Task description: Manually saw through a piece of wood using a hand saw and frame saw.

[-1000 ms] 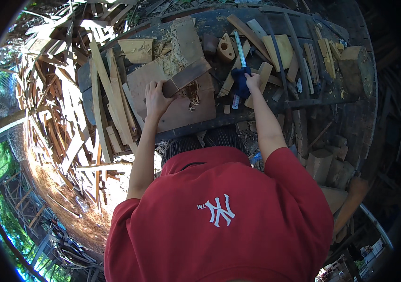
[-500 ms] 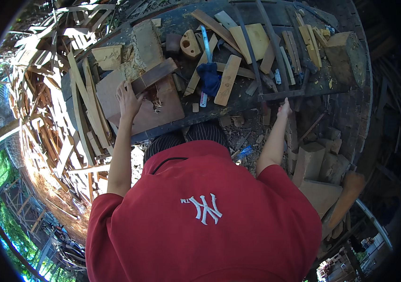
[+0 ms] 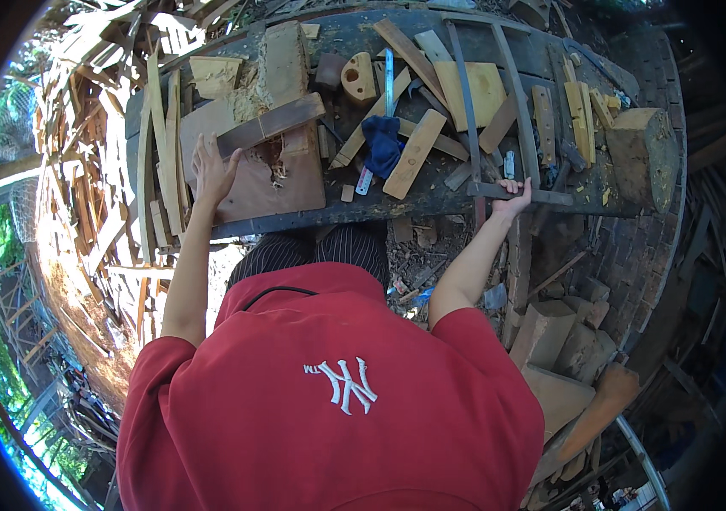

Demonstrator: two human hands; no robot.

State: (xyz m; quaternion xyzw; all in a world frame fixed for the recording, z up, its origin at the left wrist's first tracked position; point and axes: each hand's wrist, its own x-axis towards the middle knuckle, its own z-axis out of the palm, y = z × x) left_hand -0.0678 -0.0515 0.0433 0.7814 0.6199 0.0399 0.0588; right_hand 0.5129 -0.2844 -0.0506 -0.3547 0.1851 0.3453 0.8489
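Note:
My left hand (image 3: 214, 170) is open, its fingers spread over a flat brown board (image 3: 291, 189) at the left of the workbench. Close by its thumb lies the end of a dark wooden block (image 3: 271, 123), set at a slant across the board; I cannot tell if they touch. At the bench's front edge on the right, my right hand (image 3: 512, 199) has its fingers wrapped round the near crossbar of a frame saw (image 3: 516, 98). The saw's long parallel bars reach back over the bench among wood offcuts.
Between my hands lie a dark blue cloth (image 3: 382, 143), a ruler (image 3: 389, 81), a light wooden block (image 3: 415, 155) and a holed wood piece (image 3: 358, 78). A thick log chunk (image 3: 644, 157) stands at the bench's right end. Scrap wood (image 3: 82, 213) is heaped left.
My right hand has closed round the saw's crossbar, where its fingers pointed at it before. My left hand has come away from the dark block and spread open.

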